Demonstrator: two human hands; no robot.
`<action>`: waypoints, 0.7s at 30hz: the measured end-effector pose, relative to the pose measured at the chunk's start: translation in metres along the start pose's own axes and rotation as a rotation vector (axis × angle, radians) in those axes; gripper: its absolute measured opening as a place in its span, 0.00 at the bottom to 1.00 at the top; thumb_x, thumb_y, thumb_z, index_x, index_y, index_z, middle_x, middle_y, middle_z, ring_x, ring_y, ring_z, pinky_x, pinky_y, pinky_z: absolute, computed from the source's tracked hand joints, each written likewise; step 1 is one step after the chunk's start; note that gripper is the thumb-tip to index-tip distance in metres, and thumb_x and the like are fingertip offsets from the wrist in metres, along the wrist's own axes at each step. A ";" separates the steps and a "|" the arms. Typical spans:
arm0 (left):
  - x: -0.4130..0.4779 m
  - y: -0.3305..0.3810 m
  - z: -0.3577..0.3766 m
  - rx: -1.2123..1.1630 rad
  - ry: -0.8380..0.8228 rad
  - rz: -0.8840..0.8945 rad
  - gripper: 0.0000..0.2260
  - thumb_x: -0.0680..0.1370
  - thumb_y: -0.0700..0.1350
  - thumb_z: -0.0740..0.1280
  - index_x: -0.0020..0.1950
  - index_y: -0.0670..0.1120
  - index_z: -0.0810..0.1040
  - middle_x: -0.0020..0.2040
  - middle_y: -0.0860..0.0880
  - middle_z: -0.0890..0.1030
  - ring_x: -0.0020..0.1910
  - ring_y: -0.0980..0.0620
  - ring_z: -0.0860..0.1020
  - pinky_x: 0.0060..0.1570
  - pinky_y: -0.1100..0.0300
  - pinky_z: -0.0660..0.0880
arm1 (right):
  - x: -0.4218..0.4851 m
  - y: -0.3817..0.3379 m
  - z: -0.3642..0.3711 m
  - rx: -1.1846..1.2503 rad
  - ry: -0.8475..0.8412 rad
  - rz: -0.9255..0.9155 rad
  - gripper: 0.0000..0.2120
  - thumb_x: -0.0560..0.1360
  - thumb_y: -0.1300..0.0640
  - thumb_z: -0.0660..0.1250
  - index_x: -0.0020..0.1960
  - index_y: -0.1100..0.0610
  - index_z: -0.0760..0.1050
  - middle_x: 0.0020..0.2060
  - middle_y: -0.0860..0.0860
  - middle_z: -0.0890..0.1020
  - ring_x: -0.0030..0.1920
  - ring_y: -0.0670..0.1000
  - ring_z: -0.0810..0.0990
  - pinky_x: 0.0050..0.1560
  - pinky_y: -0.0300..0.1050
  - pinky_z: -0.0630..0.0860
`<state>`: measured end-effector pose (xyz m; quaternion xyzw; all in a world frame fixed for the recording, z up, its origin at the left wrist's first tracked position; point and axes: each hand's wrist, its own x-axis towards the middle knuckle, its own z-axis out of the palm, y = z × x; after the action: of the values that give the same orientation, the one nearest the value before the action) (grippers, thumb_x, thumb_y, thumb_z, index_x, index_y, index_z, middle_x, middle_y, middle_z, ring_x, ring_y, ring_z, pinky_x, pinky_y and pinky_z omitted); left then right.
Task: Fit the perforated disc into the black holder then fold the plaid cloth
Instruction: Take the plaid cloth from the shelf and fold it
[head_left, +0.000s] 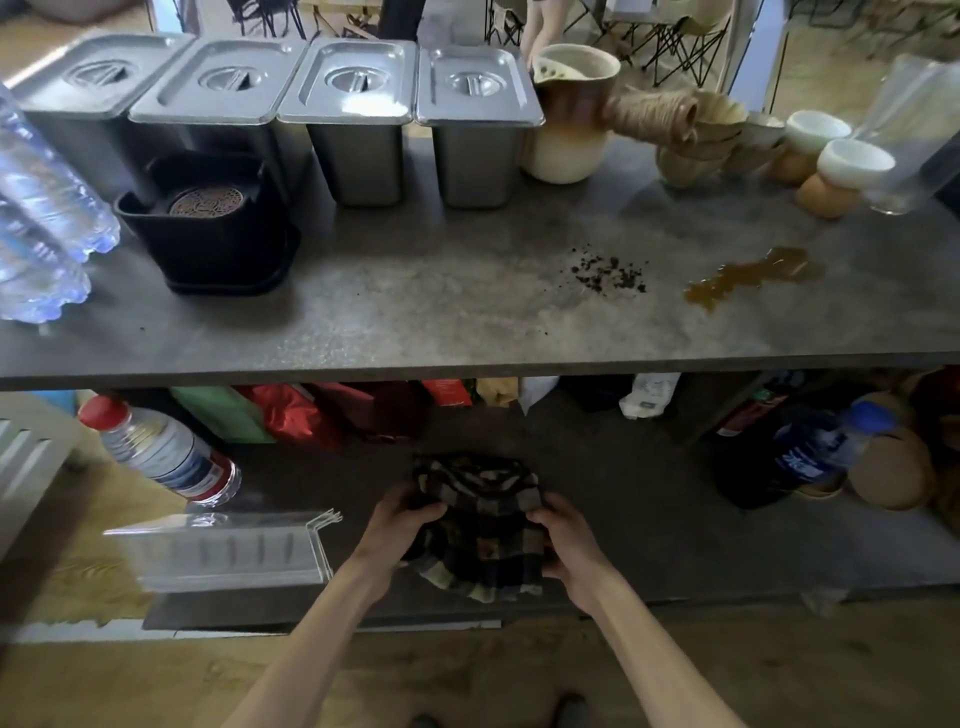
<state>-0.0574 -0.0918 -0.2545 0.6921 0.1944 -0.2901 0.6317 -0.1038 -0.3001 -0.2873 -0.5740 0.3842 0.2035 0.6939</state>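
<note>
The plaid cloth (480, 525), dark with tan checks, is bunched up on the lower shelf below the counter. My left hand (402, 519) grips its left side and my right hand (563, 538) grips its right side. On the counter at the upper left stands the black holder (218, 244). The brown perforated disc (206, 201) lies flat inside its top opening.
Several lidded steel tubs (358, 119) line the counter's back. Water bottles (41, 208) lie at the left; a jug (569, 114) and bowls (852, 163) stand at the right. Crumbs (610, 273) and a brown spill (753, 275) mark the counter. A clear tray (223, 551) sits left of the cloth.
</note>
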 end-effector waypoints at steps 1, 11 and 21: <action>-0.002 0.001 0.001 -0.051 -0.010 -0.017 0.10 0.74 0.39 0.72 0.52 0.48 0.77 0.54 0.44 0.82 0.53 0.47 0.80 0.53 0.50 0.77 | -0.008 -0.004 0.001 -0.011 0.005 -0.020 0.19 0.74 0.53 0.62 0.65 0.45 0.72 0.59 0.51 0.79 0.58 0.55 0.78 0.52 0.60 0.80; -0.044 0.006 0.010 -0.272 -0.070 -0.143 0.10 0.73 0.33 0.69 0.54 0.38 0.79 0.43 0.40 0.86 0.45 0.43 0.83 0.35 0.56 0.79 | -0.051 -0.016 -0.024 0.106 -0.027 0.037 0.17 0.73 0.60 0.62 0.60 0.57 0.77 0.55 0.59 0.82 0.55 0.61 0.81 0.53 0.61 0.79; -0.097 0.033 0.026 -0.324 -0.097 -0.014 0.20 0.64 0.32 0.73 0.56 0.34 0.79 0.49 0.33 0.84 0.42 0.40 0.84 0.36 0.55 0.80 | -0.111 -0.041 -0.042 0.232 -0.049 0.053 0.12 0.72 0.63 0.63 0.52 0.64 0.81 0.51 0.63 0.84 0.51 0.62 0.82 0.47 0.52 0.79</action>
<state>-0.1144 -0.1123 -0.1675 0.5651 0.2128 -0.2925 0.7415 -0.1557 -0.3333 -0.1774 -0.4745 0.4030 0.1899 0.7592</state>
